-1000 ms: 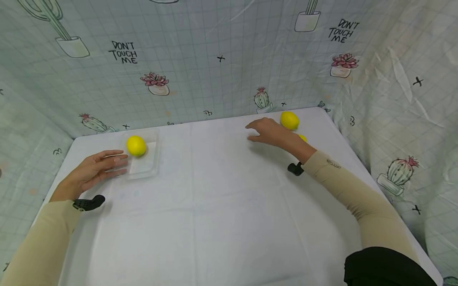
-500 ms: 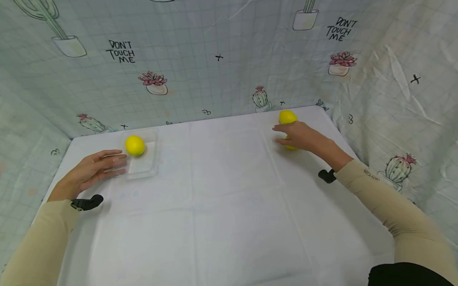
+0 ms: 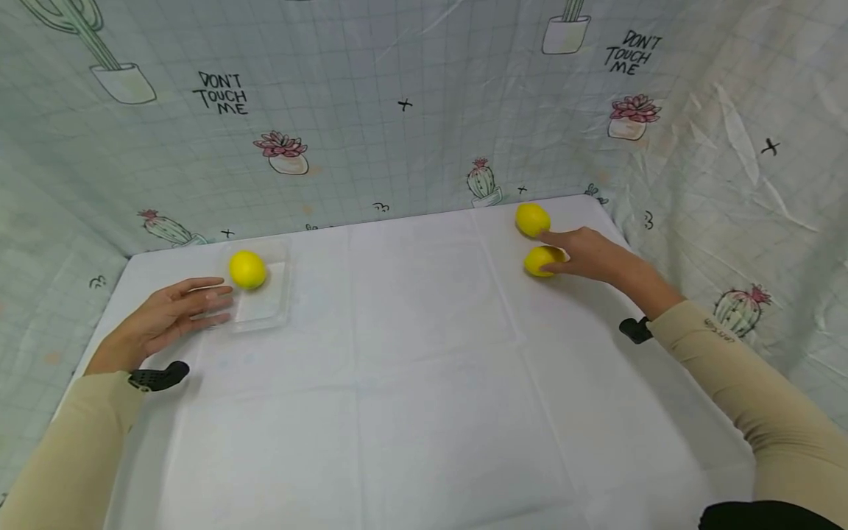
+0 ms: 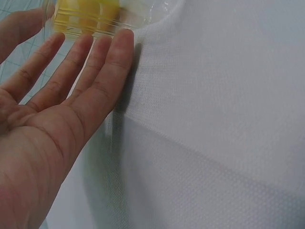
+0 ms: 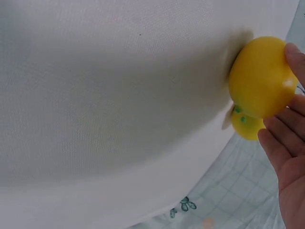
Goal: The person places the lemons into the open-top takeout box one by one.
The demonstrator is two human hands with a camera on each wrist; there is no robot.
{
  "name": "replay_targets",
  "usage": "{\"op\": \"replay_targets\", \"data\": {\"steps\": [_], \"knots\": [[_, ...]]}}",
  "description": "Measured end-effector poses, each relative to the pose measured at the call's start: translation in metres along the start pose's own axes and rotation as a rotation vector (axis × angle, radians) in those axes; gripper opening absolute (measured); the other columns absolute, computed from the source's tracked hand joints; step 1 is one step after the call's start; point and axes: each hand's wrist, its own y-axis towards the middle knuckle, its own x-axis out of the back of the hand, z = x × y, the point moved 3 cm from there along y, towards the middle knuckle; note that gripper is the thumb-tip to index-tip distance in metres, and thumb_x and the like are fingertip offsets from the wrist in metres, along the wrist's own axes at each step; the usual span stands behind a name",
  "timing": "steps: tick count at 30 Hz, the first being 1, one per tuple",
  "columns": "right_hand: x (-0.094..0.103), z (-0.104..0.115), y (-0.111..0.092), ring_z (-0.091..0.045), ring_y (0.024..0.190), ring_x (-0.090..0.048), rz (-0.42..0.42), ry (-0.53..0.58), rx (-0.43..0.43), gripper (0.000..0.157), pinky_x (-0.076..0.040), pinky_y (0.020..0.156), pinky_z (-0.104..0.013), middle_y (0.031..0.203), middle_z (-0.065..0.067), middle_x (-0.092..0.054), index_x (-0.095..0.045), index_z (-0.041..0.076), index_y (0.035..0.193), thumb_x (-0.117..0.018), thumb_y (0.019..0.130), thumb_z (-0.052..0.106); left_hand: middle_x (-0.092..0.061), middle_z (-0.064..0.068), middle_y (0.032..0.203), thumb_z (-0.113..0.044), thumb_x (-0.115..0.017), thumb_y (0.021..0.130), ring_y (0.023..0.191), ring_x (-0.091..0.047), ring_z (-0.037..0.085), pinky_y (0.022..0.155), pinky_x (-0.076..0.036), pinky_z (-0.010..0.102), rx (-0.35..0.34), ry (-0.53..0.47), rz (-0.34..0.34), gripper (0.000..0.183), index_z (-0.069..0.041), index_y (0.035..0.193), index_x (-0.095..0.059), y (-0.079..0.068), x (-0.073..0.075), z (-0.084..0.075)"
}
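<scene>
In the head view, a lemon [image 3: 248, 269] sits in a clear plastic container [image 3: 278, 305] at the back left. My left hand [image 3: 175, 313] is beside the container, fingers extended with fingertips right at its wall [image 4: 90, 34]. On the right lie two more lemons, a far one [image 3: 532, 219] and a nearer one [image 3: 540, 261]. Around the nearer lemon [image 5: 263, 78] reaches my right hand [image 3: 592, 258]. Its thumb [image 5: 296, 59] touches one side, and its loosely extended fingers [image 5: 282, 140] are by the other. The index fingertip overlaps the far lemon's edge.
A white cloth covers the table [image 3: 397, 353]. Patterned curtains [image 3: 371, 147] with cactus drawings hang behind it and along both sides. A black device [image 3: 159, 377] is strapped at the left wrist, another black device [image 3: 636, 330] at the right.
My right hand has moved right, past the nearer lemon and then around it from its right side, uncovering both right-hand lemons. The left hand has stayed beside the container.
</scene>
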Motion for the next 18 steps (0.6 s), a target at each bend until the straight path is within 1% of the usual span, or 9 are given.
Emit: {"op": "replay_targets", "data": {"steps": [2, 4, 7, 9, 12, 15, 16, 18], "knots": [[-0.0033, -0.0031, 0.0009, -0.031, 0.105, -0.066, 0.020, 0.009, -0.008, 0.063, -0.054, 0.100, -0.053, 0.135, -0.023, -0.063, -0.056, 0.001, 0.144, -0.077, 0.093, 0.031, -0.068, -0.012, 0.126, -0.014, -0.054, 0.107, 0.115, -0.067, 0.010, 0.092, -0.060, 0.034, 0.010, 0.035, -0.016, 0.052, -0.008, 0.154, -0.032, 0.0000, -0.0004, 0.0004], [-0.0064, -0.0050, 0.0023, -0.027, 0.097, -0.062, 0.035, 0.009, -0.006, 0.062, -0.054, 0.099, -0.051, 0.133, -0.022, -0.064, -0.057, 0.002, 0.143, -0.077, 0.093, 0.031, -0.067, -0.012, 0.127, -0.014, -0.054, 0.107, 0.116, -0.067, 0.010, 0.092, -0.060, 0.034, 0.013, 0.048, -0.020, 0.055, -0.007, 0.156, -0.029, -0.0001, -0.0009, 0.0010], [-0.0080, -0.0036, 0.0040, -0.026, 0.092, -0.058, 0.047, 0.011, 0.002, 0.061, -0.054, 0.098, -0.051, 0.130, -0.022, -0.066, -0.058, 0.002, 0.143, -0.077, 0.093, 0.031, -0.067, -0.012, 0.128, -0.013, -0.053, 0.107, 0.116, -0.067, 0.010, 0.092, -0.060, 0.034, 0.013, 0.046, -0.019, 0.053, -0.008, 0.155, -0.030, -0.0001, -0.0005, 0.0021], [-0.0076, -0.0022, 0.0040, -0.027, 0.096, -0.061, 0.042, 0.010, 0.006, 0.060, -0.054, 0.099, -0.052, 0.130, -0.022, -0.066, -0.058, 0.002, 0.142, -0.077, 0.093, 0.031, -0.067, -0.010, 0.129, -0.011, -0.051, 0.108, 0.116, -0.067, 0.011, 0.092, -0.060, 0.034, 0.005, 0.026, -0.003, 0.052, -0.008, 0.155, -0.031, -0.0001, 0.0001, 0.0026], [-0.0069, -0.0016, 0.0029, -0.029, 0.100, -0.062, 0.045, 0.019, -0.010, 0.059, -0.053, 0.099, -0.052, 0.130, -0.022, -0.066, -0.058, 0.002, 0.142, -0.076, 0.094, 0.032, -0.067, -0.006, 0.131, -0.006, -0.047, 0.108, 0.118, -0.067, 0.013, 0.093, -0.060, 0.035, -0.021, -0.046, 0.053, 0.048, -0.006, 0.154, -0.031, -0.0001, 0.0000, 0.0013], [-0.0071, -0.0016, 0.0013, -0.030, 0.104, -0.063, 0.050, 0.031, -0.019, 0.057, -0.053, 0.099, -0.052, 0.132, -0.021, -0.065, -0.058, 0.001, 0.141, -0.074, 0.095, 0.031, -0.067, -0.004, 0.132, -0.003, -0.044, 0.108, 0.118, -0.067, 0.015, 0.094, -0.060, 0.036, -0.042, -0.092, 0.100, 0.046, -0.005, 0.152, -0.031, -0.0004, -0.0008, -0.0009], [-0.0076, -0.0016, 0.0007, -0.031, 0.107, -0.063, 0.052, 0.033, -0.018, 0.057, -0.052, 0.101, -0.052, 0.133, -0.022, -0.064, -0.058, 0.001, 0.142, -0.074, 0.095, 0.030, -0.067, -0.003, 0.132, -0.002, -0.044, 0.108, 0.118, -0.067, 0.015, 0.094, -0.060, 0.036, -0.044, -0.103, 0.108, 0.045, -0.005, 0.151, -0.032, -0.0005, -0.0010, -0.0014], [-0.0086, -0.0007, -0.0007, -0.034, 0.114, -0.062, 0.060, 0.032, -0.007, 0.059, -0.051, 0.104, -0.054, 0.135, -0.022, -0.063, -0.056, 0.000, 0.142, -0.076, 0.094, 0.029, -0.067, -0.004, 0.131, -0.004, -0.047, 0.108, 0.117, -0.067, 0.014, 0.092, -0.060, 0.035, -0.036, -0.072, 0.082, 0.045, -0.005, 0.151, -0.033, -0.0003, -0.0009, -0.0017]]}}
